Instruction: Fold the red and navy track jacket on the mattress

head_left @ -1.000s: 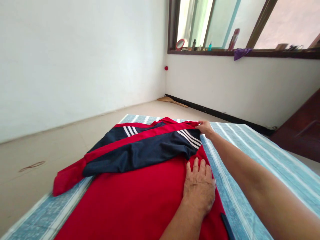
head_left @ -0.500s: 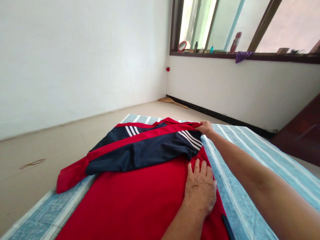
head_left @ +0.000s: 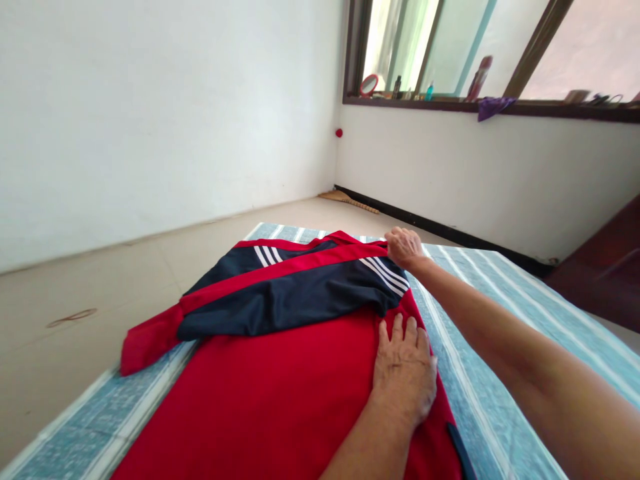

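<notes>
A red and navy sports jacket [head_left: 280, 387] with white shoulder stripes lies flat on a blue-and-white striped cloth [head_left: 465, 287]. One navy sleeve with a red band [head_left: 280, 307] runs across its upper part, and the red cuff end sticks out past the left side. My left hand [head_left: 404, 367] rests palm down with fingers stretched on the red body near its right edge. At the upper right shoulder corner, my right hand [head_left: 404, 248] has its fingers curled closed over the jacket's edge. Those fingertips are hidden.
Beyond the cloth is a pale tiled floor [head_left: 150, 267] with a thin brown loop [head_left: 71, 317]. A hand broom [head_left: 350, 200] lies in the corner. A windowsill [head_left: 435, 107] holds a round mirror [head_left: 369, 85], bottles and a purple cloth [head_left: 493, 107]. Dark red furniture [head_left: 605, 267] stands at right.
My right hand has turned over from a pinch at the shoulder corner to a curled, knuckles-up hold, shifting slightly left. My left hand stays flat on the jacket. The view has shifted slightly.
</notes>
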Available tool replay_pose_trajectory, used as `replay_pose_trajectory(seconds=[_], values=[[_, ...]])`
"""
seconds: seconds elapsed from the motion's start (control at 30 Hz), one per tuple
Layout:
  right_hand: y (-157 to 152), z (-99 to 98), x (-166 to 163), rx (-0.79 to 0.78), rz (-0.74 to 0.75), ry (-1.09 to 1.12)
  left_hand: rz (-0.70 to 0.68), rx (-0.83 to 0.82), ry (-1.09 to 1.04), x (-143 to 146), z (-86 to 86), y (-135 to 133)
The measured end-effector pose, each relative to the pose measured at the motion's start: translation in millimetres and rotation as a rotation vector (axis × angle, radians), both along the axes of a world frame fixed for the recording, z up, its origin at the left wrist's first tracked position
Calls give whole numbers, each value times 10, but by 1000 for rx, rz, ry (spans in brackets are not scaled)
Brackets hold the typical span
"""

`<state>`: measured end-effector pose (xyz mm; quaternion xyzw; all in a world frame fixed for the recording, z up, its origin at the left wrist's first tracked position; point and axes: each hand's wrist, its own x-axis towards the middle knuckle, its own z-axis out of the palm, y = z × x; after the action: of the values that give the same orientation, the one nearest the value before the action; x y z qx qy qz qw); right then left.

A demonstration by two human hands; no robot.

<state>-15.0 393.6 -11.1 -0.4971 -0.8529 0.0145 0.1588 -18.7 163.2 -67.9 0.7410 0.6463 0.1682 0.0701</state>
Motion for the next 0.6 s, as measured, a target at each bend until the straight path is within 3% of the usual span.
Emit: replay_pose_trajectory(seconds=[0.1, 0.3, 0.5, 0.6], values=[[-162, -22, -180, -38, 71, -207, 9, 6, -6, 4, 8, -11], [-143, -98, -370, -131, 55, -207, 15, 19, -4, -7, 8, -30], [-70, -68, -215, -73, 24, -80, 23, 6, -10, -9, 29, -18], [-193, -56, 11, -44, -37, 8, 89, -7, -7, -1, 72, -11]])
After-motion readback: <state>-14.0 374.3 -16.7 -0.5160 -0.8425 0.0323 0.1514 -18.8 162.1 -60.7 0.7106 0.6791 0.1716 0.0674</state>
